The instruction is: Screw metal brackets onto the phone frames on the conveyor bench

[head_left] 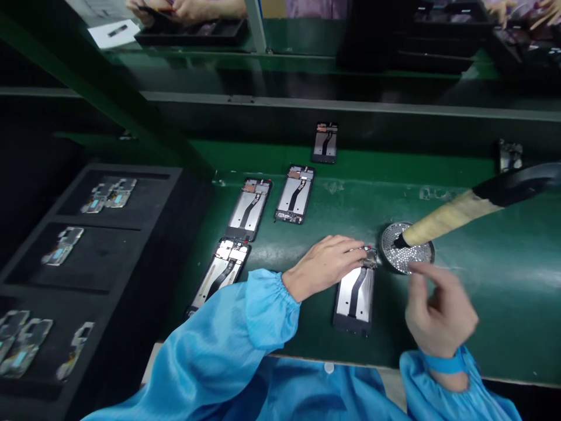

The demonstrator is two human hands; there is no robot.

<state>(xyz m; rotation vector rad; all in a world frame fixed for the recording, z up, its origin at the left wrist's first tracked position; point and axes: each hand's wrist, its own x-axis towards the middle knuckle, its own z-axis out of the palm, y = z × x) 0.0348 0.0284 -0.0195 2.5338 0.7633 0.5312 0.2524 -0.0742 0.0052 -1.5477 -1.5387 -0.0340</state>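
My left hand [324,266] rests on the top end of an opened phone frame [355,295] lying on the green belt, fingertips pressing on a small part at its upper edge. Just to the right my right hand [438,313] hovers blurred, with thumb and forefinger pinched together; whether they hold a tiny part I cannot tell. Beyond that hand lies a round perforated metal dish [407,254]. A taped, tan-wrapped tool [447,219] hangs with its tip over the dish.
Several more phone frames [249,209] lie on the green belt [482,280] to the left and behind. A black foam tray [87,257] at left holds small metal parts. Across the line, other people's hands [184,9] work over black trays.
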